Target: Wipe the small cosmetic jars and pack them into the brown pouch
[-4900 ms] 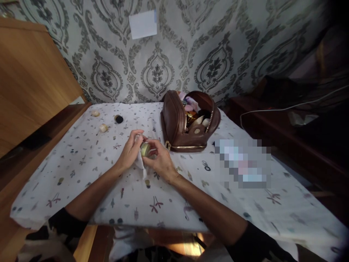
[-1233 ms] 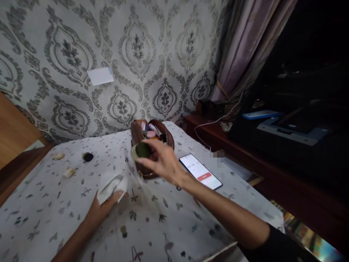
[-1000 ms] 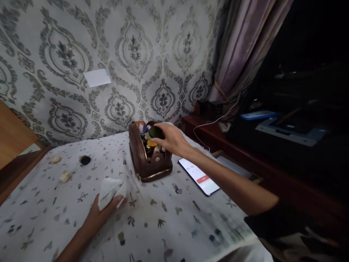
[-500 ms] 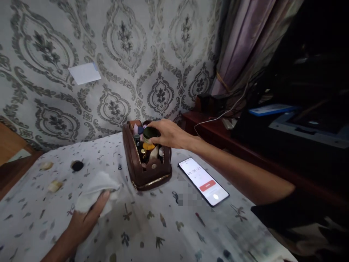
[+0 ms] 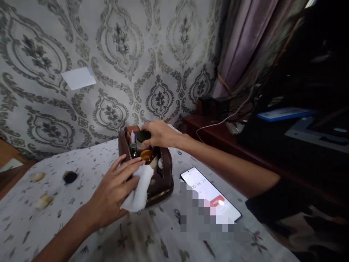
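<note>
A brown zippered cosmetic bag [image 5: 122, 145] stands unzipped on the patterned cloth, packed with small jars and bottles. My right hand [image 5: 159, 134] reaches over its far part, fingers closed around a dark green round jar [image 5: 143, 137] just inside the opening. My left hand [image 5: 117, 187] is at the bag's near left side with a folded white cloth [image 5: 139, 193] held under its fingers. Its fingertips reach over the bag's rim. Between the hands an amber jar [image 5: 147, 155] and a small dark bottle [image 5: 133, 149] show inside.
A phone [image 5: 209, 193] with a lit timer lies right of the bag, partly pixelated. Small items, among them a round dark-faced one [image 5: 70, 177] and a yellowish one [image 5: 44, 201], lie at left. A reddish-brown cabinet [image 5: 196, 123] with a white cable stands at right.
My left hand has moved right and up with the white cloth, from the table to the bag. My right hand has shifted slightly left with the green jar. The view has shifted a little.
</note>
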Demonstrator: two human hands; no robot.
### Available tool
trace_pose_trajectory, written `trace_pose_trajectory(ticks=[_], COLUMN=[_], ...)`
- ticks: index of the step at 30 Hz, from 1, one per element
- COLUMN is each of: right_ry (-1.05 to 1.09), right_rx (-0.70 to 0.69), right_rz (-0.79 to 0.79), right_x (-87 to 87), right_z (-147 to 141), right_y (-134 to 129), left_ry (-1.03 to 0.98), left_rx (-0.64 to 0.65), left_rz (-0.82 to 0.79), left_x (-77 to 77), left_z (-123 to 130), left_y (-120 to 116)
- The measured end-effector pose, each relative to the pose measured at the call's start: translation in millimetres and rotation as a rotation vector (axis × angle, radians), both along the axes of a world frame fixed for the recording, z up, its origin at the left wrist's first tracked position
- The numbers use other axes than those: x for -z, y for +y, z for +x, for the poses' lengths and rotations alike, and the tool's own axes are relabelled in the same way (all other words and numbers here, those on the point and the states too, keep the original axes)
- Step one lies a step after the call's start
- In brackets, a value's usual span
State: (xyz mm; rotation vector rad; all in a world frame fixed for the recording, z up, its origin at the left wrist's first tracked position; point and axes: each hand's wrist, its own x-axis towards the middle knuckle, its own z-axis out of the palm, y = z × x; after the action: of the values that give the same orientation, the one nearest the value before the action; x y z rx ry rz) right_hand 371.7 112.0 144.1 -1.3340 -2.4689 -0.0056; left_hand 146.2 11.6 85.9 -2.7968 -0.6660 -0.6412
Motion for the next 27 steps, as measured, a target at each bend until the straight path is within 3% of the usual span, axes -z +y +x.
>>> trace_pose_trajectory(ticks=[4,9,13,17,20,24,27], right_ry=[-0.115,-0.229,-0.153,0.02,0.111,0.09,0.101], right_rx=[-0.04,-0.037,-0.091,-0.132,-0.237,-0.438,-0.489], right_rz=[0.018,-0.068,-0.077,0.031,0.037,-0.115,-0.202], right_x=[1.4,-0.6,1.6,4.3,3.7,4.1,8.3], right_z=[-7.6,-13.8,-9.3,-2.1,4.6,14.7,17.9], right_y=[4.0,3.5,4.6,-6.7,-25.5,-47.2,-52.3], left_ry=[-0.057,-0.169,-0.21,-0.23,-0.257,-0.275,-0.288], left_rx=[0.001,-0.006,0.001,0.004,-0.032,-0.02,-0.033], left_rz=[0.015,0.017,0.033,0.028,0.015,0.014,0.001], left_x=[5.4,15.9,22.2,23.7,24.4,27.2,30.3], left_z=[-1.5,-5.1,-9.2,-9.3,-7.5,-6.1,-6.3], left_y=[-7.8,-14.7,-13.4,-11.4,-11.4,-11.1,-10.9])
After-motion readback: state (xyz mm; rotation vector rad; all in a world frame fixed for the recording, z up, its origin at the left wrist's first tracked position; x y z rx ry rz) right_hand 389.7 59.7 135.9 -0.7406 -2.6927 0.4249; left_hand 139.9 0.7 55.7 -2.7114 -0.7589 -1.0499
